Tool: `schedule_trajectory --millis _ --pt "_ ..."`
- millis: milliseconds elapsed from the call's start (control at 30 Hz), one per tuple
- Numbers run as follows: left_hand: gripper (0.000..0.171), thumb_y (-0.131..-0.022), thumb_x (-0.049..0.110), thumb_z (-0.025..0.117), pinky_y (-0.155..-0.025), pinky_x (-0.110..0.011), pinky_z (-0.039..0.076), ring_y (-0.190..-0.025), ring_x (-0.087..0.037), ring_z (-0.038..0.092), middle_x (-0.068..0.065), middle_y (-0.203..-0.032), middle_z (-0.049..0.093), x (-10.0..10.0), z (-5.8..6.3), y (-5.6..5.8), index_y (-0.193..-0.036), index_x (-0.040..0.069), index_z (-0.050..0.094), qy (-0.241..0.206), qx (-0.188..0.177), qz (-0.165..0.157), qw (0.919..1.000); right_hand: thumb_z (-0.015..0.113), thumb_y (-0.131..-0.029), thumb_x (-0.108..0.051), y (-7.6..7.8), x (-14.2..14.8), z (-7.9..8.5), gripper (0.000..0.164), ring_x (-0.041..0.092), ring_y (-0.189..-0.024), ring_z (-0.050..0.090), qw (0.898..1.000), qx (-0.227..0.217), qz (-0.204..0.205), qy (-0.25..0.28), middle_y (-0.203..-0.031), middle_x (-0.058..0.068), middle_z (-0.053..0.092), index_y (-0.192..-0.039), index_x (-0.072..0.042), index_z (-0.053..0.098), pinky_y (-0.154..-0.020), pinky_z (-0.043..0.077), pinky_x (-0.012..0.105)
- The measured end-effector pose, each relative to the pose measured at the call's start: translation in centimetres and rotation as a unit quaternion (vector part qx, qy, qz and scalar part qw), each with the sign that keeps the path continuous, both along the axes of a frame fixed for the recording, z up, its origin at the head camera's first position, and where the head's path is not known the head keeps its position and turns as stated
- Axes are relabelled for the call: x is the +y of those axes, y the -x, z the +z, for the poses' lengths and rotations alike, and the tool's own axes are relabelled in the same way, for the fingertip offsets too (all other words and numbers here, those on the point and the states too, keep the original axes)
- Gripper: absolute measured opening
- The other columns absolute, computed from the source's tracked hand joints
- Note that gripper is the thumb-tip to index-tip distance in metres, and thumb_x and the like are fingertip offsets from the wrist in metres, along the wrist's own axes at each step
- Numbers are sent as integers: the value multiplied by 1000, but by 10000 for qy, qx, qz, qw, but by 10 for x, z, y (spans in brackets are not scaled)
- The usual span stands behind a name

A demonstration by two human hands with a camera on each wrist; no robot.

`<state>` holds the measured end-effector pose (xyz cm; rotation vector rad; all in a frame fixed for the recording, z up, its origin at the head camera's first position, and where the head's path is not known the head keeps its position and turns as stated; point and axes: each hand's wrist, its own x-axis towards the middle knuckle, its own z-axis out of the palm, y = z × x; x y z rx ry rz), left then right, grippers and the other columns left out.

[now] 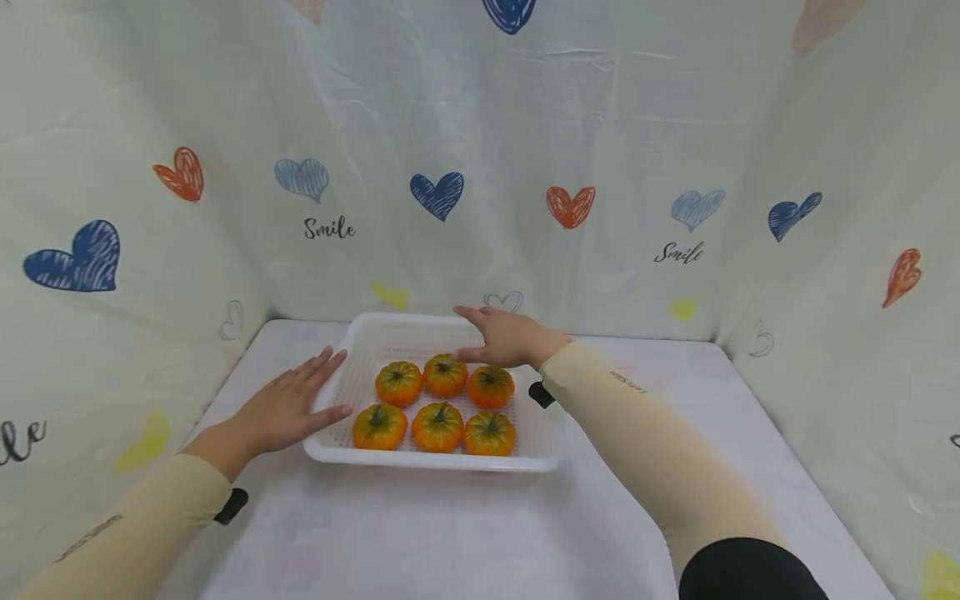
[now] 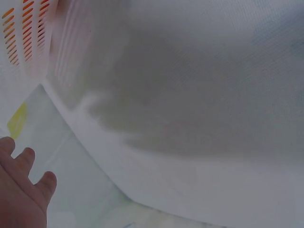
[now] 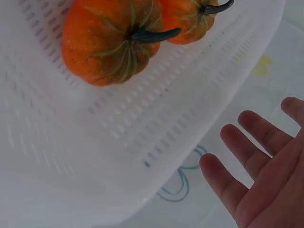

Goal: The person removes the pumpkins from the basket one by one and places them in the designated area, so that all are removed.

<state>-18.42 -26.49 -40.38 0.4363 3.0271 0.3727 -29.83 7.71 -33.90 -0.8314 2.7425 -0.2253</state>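
A white plastic basket point(image 1: 427, 463) with slotted walls holds several small orange pumpkins point(image 1: 438, 427) with green streaks and dark stems, set in two rows of three. Fingers spread, my left hand point(image 1: 288, 404) is at the basket's left side, its thumb reaching over the rim in the head view. My right hand point(image 1: 506, 335) is over the back right of the basket, fingers straight and apart, nothing held. In the right wrist view its fingers lie just outside the basket rim, with a pumpkin point(image 3: 111, 45) inside.
The basket stands on a table with a white cloth point(image 1: 450, 533). Pale curtains point(image 1: 517, 117) printed with hearts and "Smile" enclose the table at the back and on both sides. A dark strap piece point(image 1: 231, 506) sits at my left wrist.
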Motion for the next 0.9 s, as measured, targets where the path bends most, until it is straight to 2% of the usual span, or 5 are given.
schedule_trajectory --millis 167,333,500,667,900 --pt "90 -94 63 51 -113 -64 19 -145 -45 21 -21 -163 16 1 -1 1 -160 12 18 -58 -23 -24 10000 59 -90 -65 4 -7 -18 85 27 -134 46 9994 -308 15 157 -157 9 37 -159 -29 26 -108 39 52" --pt "89 -95 59 53 -113 -64 19 -145 -44 21 -20 -164 14 0 -2 0 -161 12 16 -90 26 -46 9999 63 -91 -59 4 -12 -30 82 26 -132 48 9985 -493 23 246 -153 8 43 -158 -25 30 -111 37 48" --pt "88 -96 56 54 -114 -63 19 -145 -44 22 -17 -165 11 0 -3 0 -160 10 17 -121 160 -187 9996 67 -92 -52 4 -13 -37 79 25 -132 48 9974 -600 68 395 -151 8 46 -157 -22 33 -111 37 45" --pt "86 -96 53 56 -115 -61 20 -146 -40 21 -15 -165 14 0 -3 2 -159 6 21 -40 378 -352 9987 68 -94 -42 6 -14 -47 72 24 -128 52 9962 -696 149 508 -144 9 53 -155 -19 37 -110 39 42" --pt "83 -96 47 58 -116 -58 21 -147 -38 22 -15 -164 16 -1 -1 3 -158 5 23 95 528 -548 9971 69 -94 -37 9 -18 -60 71 22 -130 50 9963 -688 264 441 -144 6 53 -155 -20 37 -112 36 40"
